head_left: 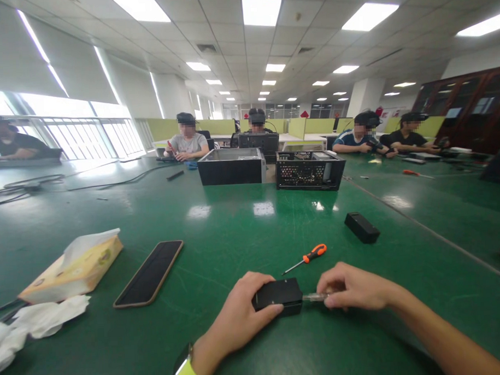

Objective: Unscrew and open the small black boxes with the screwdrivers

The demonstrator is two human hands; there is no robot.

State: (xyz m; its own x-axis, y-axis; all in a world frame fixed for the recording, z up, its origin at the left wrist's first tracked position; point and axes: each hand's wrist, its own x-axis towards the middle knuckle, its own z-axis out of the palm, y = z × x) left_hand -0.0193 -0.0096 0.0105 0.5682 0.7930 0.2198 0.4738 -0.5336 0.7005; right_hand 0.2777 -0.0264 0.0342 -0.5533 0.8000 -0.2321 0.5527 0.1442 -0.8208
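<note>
Closest to us, our left hand is wrapping its fingers round the black box, bottom centre on the bench, while our right hand is pinching a metal plug at its right end.

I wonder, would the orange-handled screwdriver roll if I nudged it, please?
Probably: the screwdriver has a round-looking handle and lies on the glossy, flat table. It looks stiff and light, so one hand should lift it easily.

A black box, an orange-handled screwdriver, a green table.
</note>
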